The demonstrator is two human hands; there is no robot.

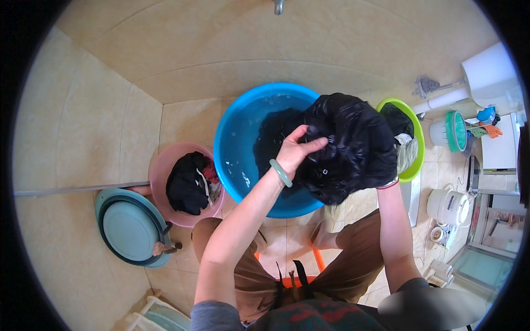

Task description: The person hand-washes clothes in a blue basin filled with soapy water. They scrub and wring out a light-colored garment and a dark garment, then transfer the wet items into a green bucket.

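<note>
A glossy black padded jacket is bunched up above the right side of a large blue tub. My left hand, with a pale green bangle at the wrist, grips the jacket's near left side between thumb and fingers. Only the wrist of my right hand, circled by a red cord, shows at the jacket's right edge. The bundle covers that hand's fingers and rests up on it. Dark cloth lies in the tub's water, partly under the jacket.
Left of the tub stands a pink basin with dark clothes. Beyond it, a grey-blue basin leans by the wall. A lime-green basin holding clothes is at the right, near a toilet brush and white bucket. A tap juts out above.
</note>
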